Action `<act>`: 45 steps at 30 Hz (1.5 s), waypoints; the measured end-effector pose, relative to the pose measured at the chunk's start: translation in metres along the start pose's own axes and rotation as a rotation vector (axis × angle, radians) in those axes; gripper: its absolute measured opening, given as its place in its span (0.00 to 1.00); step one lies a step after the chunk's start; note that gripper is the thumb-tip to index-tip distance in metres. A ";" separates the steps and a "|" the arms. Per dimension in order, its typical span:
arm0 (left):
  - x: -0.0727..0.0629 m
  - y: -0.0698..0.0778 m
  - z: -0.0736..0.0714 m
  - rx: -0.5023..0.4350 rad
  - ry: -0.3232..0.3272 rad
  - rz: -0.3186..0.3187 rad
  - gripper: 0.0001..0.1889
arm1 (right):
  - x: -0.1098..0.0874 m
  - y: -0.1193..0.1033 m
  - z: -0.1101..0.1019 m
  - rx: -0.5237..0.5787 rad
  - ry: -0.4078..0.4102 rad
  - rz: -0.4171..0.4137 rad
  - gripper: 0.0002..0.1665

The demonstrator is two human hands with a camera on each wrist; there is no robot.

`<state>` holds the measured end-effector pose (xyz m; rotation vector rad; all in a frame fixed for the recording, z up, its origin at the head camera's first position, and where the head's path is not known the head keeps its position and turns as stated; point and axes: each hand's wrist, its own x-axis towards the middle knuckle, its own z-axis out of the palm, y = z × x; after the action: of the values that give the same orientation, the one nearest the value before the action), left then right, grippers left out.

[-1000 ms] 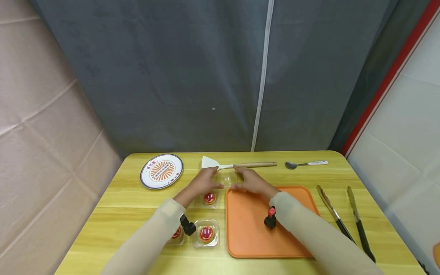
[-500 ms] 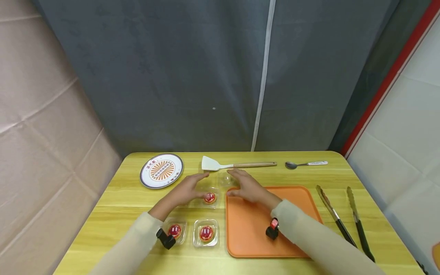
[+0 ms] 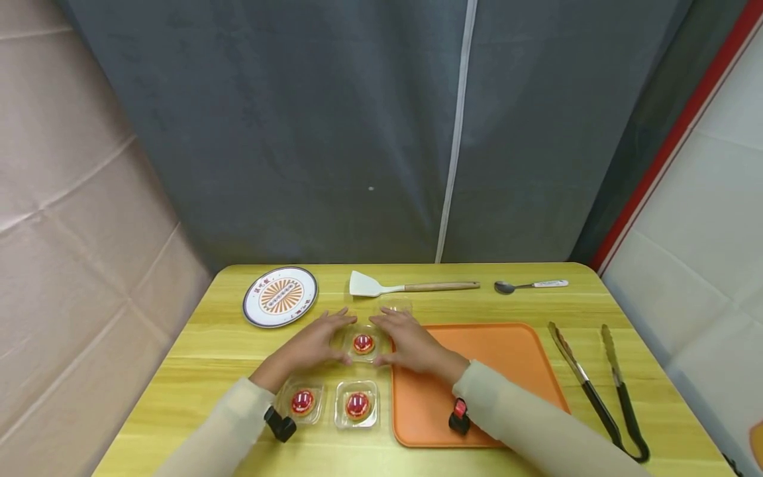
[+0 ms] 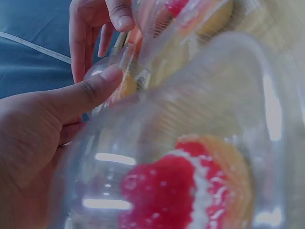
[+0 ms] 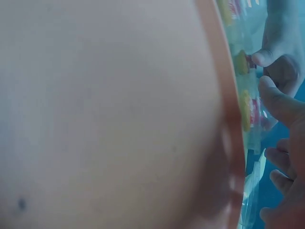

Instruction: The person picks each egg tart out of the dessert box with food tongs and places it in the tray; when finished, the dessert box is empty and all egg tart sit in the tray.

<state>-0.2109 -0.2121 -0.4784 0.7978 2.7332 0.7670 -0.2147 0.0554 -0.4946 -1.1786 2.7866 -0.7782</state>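
Flanking hands: the left hand (image 3: 308, 346) and right hand (image 3: 410, 344) stand either side of a clear tart box (image 3: 359, 328) on the table (image 3: 232, 371).
Grip: fingers on both hands spread, thumbs nearer the person; nothing pinched; contact with the box walls cannot be confirmed.
Box handling: judged light and thin-walled, springy, slippery to fingertips; liable to dent or pop under a hard squeeze.
Red-topped tart (image 3: 363, 344): judged soft, topping easily marred; advise keeping it level.
Hold points: opposite side walls, low down, even light pressure; avoid bearing on the top.
Tray edge: the orange tray (image 3: 495, 351) has a raised rim just right of the box, judged a snag for a low move.
Near side: the near-left box (image 3: 319, 403) and near-right box (image 3: 356, 386) restrict a pull toward the person.
Far side: the far clear box (image 3: 398, 305) and spatula (image 3: 412, 287) restrict a push forward.
Open room: widest leftward, below the plate (image 3: 280, 297); upward also unobstructed.
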 end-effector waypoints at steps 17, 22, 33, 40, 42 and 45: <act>-0.002 -0.010 0.014 0.076 0.054 0.029 0.49 | 0.003 -0.011 0.003 -0.080 -0.047 0.023 0.51; -0.002 -0.012 0.016 0.086 0.072 0.040 0.47 | 0.003 -0.010 0.004 -0.076 -0.046 0.023 0.51; -0.002 -0.013 0.019 0.090 0.099 0.057 0.44 | 0.003 -0.008 0.005 -0.056 -0.041 0.035 0.52; -0.002 -0.013 0.020 0.097 0.108 0.059 0.43 | 0.002 -0.008 0.005 -0.041 -0.043 0.047 0.51; -0.003 -0.013 0.020 0.093 0.108 0.058 0.43 | 0.002 -0.007 0.005 -0.036 -0.046 0.051 0.51; -0.003 -0.012 0.020 0.083 0.103 0.050 0.43 | 0.002 -0.006 0.005 -0.029 -0.052 0.055 0.52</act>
<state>-0.2076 -0.2137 -0.5017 0.8699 2.8633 0.7273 -0.2109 0.0481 -0.4961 -1.1046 2.7841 -0.6949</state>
